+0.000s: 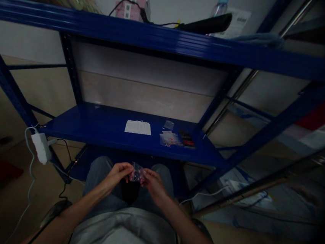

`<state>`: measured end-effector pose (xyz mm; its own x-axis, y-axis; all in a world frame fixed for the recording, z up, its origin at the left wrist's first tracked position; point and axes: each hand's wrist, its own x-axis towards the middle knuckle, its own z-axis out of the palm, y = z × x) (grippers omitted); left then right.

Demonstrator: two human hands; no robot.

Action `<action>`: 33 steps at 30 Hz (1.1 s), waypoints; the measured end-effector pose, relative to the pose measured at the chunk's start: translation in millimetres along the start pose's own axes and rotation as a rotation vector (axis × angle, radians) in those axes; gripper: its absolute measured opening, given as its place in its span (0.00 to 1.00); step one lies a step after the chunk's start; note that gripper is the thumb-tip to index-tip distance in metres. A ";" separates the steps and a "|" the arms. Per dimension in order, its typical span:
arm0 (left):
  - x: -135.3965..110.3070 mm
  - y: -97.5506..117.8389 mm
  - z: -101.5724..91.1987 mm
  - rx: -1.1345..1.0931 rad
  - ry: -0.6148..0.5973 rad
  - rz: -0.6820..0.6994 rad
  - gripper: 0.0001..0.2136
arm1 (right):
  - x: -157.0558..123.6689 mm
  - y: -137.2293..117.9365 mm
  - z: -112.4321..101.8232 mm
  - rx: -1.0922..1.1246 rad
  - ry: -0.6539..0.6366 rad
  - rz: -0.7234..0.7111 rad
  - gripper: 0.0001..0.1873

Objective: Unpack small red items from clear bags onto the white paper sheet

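Between my two hands, above my lap, is a small clear plastic bag (137, 173) with little pinkish and dark bits inside. My left hand (121, 171) pinches its left side, and my right hand (150, 177) grips the right side. Both hands are closed on the bag, in front of the shelf's edge. What the small bits are, I cannot make out. On the blue shelf (104, 128) beyond lie several similar clear bags (169, 138) in a loose pile, with another flat clear bag (169, 125) behind them.
A white sheet of paper (138, 127) lies mid-shelf. Right of the bag pile is a dark item with red (187, 139). A white power strip (41, 148) hangs at the left post. The upper shelf beam (159, 35) crosses above, carrying pink boxes (133, 6).
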<state>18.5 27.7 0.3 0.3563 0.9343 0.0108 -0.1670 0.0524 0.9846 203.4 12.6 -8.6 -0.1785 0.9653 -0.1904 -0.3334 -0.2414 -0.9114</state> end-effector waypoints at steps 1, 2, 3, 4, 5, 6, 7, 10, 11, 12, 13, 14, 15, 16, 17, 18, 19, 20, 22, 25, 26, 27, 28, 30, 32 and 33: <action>-0.1 -0.3 0.1 -0.006 -0.004 -0.009 0.17 | 0.3 0.5 -0.7 -0.021 0.011 -0.008 0.16; -0.3 0.0 0.0 -0.012 -0.002 -0.016 0.17 | 0.0 1.0 -1.3 -0.054 0.036 -0.027 0.16; -0.7 0.5 -0.4 -0.019 0.005 -0.020 0.17 | -0.8 1.7 -1.8 -0.102 0.080 -0.064 0.16; -1.3 1.2 -1.1 -0.028 0.016 -0.023 0.16 | -1.9 2.4 -2.3 -0.165 0.146 -0.120 0.15; -2.0 1.8 -1.8 -0.039 0.030 -0.023 0.16 | -3.2 3.1 -2.4 -0.236 0.225 -0.192 0.15; -2.8 2.1 -2.4 -0.048 0.045 -0.020 0.16 | -4.5 3.8 -2.2 -0.307 0.302 -0.269 0.14; -3.5 1.9 -2.8 -0.053 0.057 -0.016 0.15 | -5.8 4.4 -1.4 -0.371 0.360 -0.338 0.14; -3.9 -1.4 -1.3 -0.027 0.069 0.001 0.15 | -7.7 6.5 4.4 -0.477 0.346 -0.424 0.12; -3.2 -3.4 0.0 -0.009 0.064 0.004 0.15 | -7.6 7.4 7.3 -0.482 0.288 -0.417 0.11; -2.3 -5.7 1.5 0.011 0.056 0.006 0.15 | -7.1 8.4 10.2 -0.475 0.217 -0.403 0.10; -1.2 -8.2 3.2 0.029 0.044 0.009 0.16 | -6.3 9.5 12.8 -0.458 0.148 -0.385 0.10; -0.2 -10.7 4.8 0.043 0.027 0.013 0.16 | -5.3 10.6 15.1 -0.434 0.087 -0.368 0.10; 0.8 -13.0 6.2 0.053 0.008 0.019 0.16 | -4.4 11.8 16.7 -0.407 0.042 -0.352 0.11; 1.3 -15.2 7.4 0.061 -0.007 0.025 0.16 | -3.5 13.0 17.6 -0.381 0.011 -0.338 0.11; 1.5 -17.1 8.2 0.069 -0.020 0.032 0.16 | -3.0 14.1 17.9 -0.360 -0.011 -0.324 0.11; 1.3 -18.7 8.7 0.079 -0.031 0.038 0.16 | -2.8 15.1 17.6 -0.346 -0.024 -0.313 0.12; 0.7 -19.8 8.9 0.092 -0.036 0.046 0.16 | -2.9 16.1 16.9 -0.339 -0.030 -0.307 0.12; -0.2 -20.6 8.8 0.109 -0.040 0.056 0.16 | -3.2 17.1 15.9 -0.341 -0.034 -0.306 0.13; -2.4 -21.0 8.4 0.144 -0.056 0.076 0.15 | -4.1 19.0 13.6 -0.352 -0.028 -0.313 0.13; -5.1 -18.4 8.8 0.201 -0.076 0.094 0.15 | -4.8 20.5 11.0 -0.364 -0.015 -0.329 0.12; -5.7 -17.0 9.5 0.223 -0.077 0.093 0.15 | -4.8 20.4 10.6 -0.367 -0.015 -0.332 0.12; -6.0 -15.5 10.4 0.244 -0.073 0.092 0.16 | -4.6 20.1 10.3 -0.372 -0.015 -0.336 0.12; -6.0 -14.0 11.3 0.262 -0.068 0.092 0.16 | -4.3 19.4 10.2 -0.379 -0.015 -0.339 0.12; -5.5 -12.0 13.0 0.285 -0.058 0.095 0.16 | -3.5 17.8 9.9 -0.395 -0.023 -0.343 0.12; -4.6 -11.5 13.7 0.301 -0.059 0.101 0.15 | -2.6 16.2 9.5 -0.415 -0.029 -0.340 0.12; -4.4 -11.7 13.6 0.311 -0.064 0.103 0.15 | -2.3 15.5 9.2 -0.432 -0.028 -0.339 0.12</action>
<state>31.4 18.2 -8.9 0.4108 0.9045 0.1146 0.0799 -0.1610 0.9837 190.1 5.7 -18.9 -0.1536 0.9776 0.1439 0.0325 0.1506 -0.9881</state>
